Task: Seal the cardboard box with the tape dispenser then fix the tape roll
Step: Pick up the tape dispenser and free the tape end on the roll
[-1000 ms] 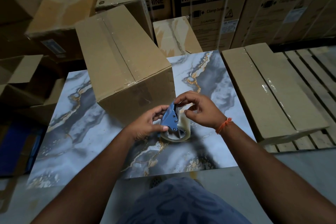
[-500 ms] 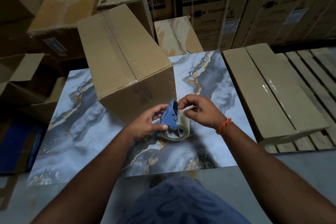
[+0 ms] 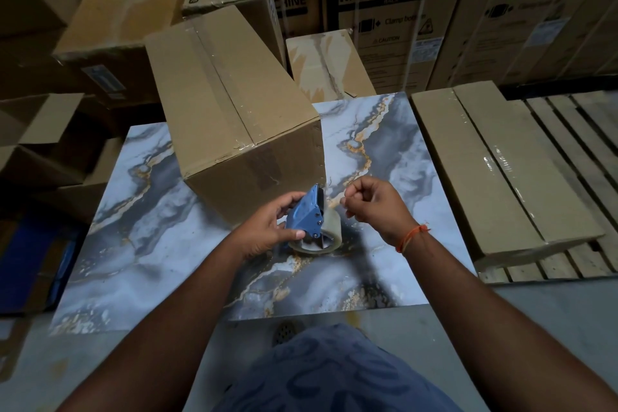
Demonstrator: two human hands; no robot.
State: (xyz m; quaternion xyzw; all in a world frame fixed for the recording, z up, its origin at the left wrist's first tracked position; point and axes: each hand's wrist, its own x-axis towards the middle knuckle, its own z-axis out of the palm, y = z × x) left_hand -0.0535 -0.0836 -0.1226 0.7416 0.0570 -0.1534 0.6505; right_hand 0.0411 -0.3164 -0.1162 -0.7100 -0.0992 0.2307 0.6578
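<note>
At the far left we see open cardboard cartons [image 3: 43, 130] stacked beside the marbled tabletop [image 3: 140, 244]. On the tabletop a closed cardboard box [image 3: 230, 104] lies at an angle, with clear tape running along its top seam and down the near end. Just in front of its near corner, our left hand [image 3: 267, 227] closes its grip around the blue tape dispenser [image 3: 307, 216], thumb on the near side and fingers wrapped behind, holding it tilted above the tabletop. The clear tape roll [image 3: 326, 234] sits in the dispenser, on its right side, its lower edge close to the marbled surface; we cannot tell whether it touches. Just right of the roll, our right hand [image 3: 376, 207] is curled, with thumb and forefinger pinched together near the dispenser's top edge; whether they hold a tape end we cannot tell. An orange thread [image 3: 413, 236] circles that wrist. Further right, a long flat taped carton [image 3: 495, 164] rests on a wooden pallet [image 3: 582, 150].
</note>
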